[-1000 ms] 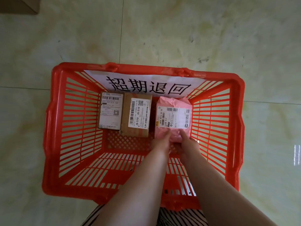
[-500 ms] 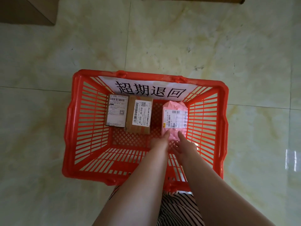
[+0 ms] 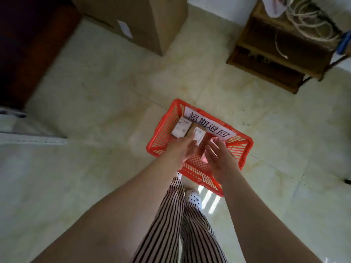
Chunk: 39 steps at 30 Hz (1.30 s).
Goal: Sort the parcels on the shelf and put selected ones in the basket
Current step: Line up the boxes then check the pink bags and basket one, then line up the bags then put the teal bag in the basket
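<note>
A single head-worn camera looks steeply down from standing height, facing forward over the tiled floor (image 3: 95, 92), the red basket (image 3: 161, 137) well below it.

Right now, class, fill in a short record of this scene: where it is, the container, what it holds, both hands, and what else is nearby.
Place: tiled floor
Container: red basket with a paper sign on its far wall
Contents: two labelled parcels visible; anything more is hidden by the hands
Left hand: open, above the basket
Right hand: open, above the basket
Nearby: cardboard box, wooden shelf
</note>
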Each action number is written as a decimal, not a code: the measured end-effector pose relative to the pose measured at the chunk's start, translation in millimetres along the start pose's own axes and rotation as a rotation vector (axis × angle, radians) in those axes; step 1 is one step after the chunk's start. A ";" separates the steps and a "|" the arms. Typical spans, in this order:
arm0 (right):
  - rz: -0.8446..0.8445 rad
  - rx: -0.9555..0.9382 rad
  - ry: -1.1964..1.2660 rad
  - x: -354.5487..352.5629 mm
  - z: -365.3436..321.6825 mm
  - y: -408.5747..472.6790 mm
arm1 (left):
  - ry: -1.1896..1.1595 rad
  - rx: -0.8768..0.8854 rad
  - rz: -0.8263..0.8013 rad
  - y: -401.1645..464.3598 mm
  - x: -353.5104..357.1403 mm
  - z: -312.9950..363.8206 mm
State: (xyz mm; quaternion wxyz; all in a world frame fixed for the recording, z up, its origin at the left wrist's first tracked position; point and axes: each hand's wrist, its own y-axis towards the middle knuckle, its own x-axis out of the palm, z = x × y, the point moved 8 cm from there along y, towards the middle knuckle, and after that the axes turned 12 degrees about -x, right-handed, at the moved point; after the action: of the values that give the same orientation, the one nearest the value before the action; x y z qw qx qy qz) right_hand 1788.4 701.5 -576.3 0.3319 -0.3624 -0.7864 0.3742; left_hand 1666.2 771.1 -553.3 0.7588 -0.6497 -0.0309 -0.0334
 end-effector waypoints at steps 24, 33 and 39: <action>-1.059 0.049 -0.726 424.9 272.8 -510.9 | -1.169 0.664 0.152 -457.8 -565.2 -102.3; -1.243 0.119 -0.830 515.4 493.7 -689.6 | -1.330 0.811 0.262 -562.6 -814.8 -207.7; -1.286 0.088 -0.951 567.9 578.0 -744.3 | -1.393 0.851 0.272 -581.8 -907.4 -227.2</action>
State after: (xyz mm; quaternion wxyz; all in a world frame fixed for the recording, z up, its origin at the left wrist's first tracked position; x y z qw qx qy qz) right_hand 796.8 624.9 -105.6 0.1257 0.3735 -0.8830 0.2548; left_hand 710.5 466.7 -97.6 0.7443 -0.1768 -0.4254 0.4836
